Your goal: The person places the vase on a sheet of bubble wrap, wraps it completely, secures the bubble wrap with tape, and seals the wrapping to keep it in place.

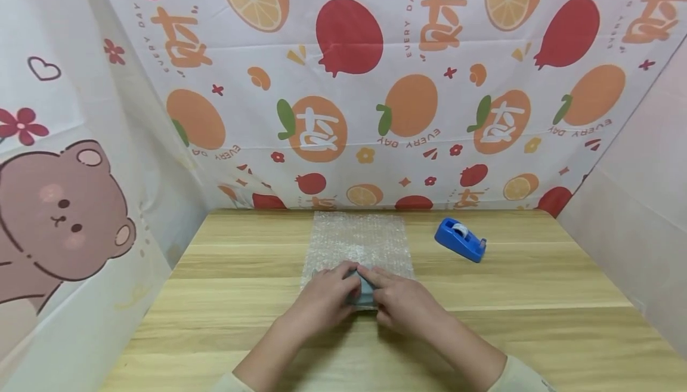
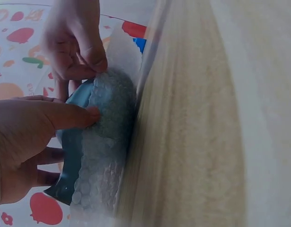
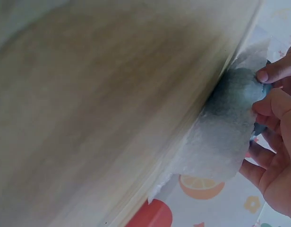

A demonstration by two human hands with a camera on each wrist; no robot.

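Observation:
A sheet of bubble wrap (image 1: 358, 237) lies on the table, its near edge folded up over a glossy dark teal dish-like object (image 2: 72, 158) with a pointed corner. My left hand (image 1: 326, 293) holds the object and wrap together, thumb on the wrap's edge and fingers behind the object. Beside it, my right hand (image 1: 402, 299) pinches the same edge between thumb and forefinger, plain in the right wrist view. Through the clear wrap (image 3: 233, 99) the object's rounded side shows dimly. Its full shape is hidden by the hands and the wrap.
A blue tape dispenser (image 1: 460, 240) with a roll in it stands at the back right of the wooden table (image 1: 231, 296). A fruit-print cloth (image 1: 349, 93) hangs behind the table's far edge. Another cloth with a bear (image 1: 70, 213) hangs at the left.

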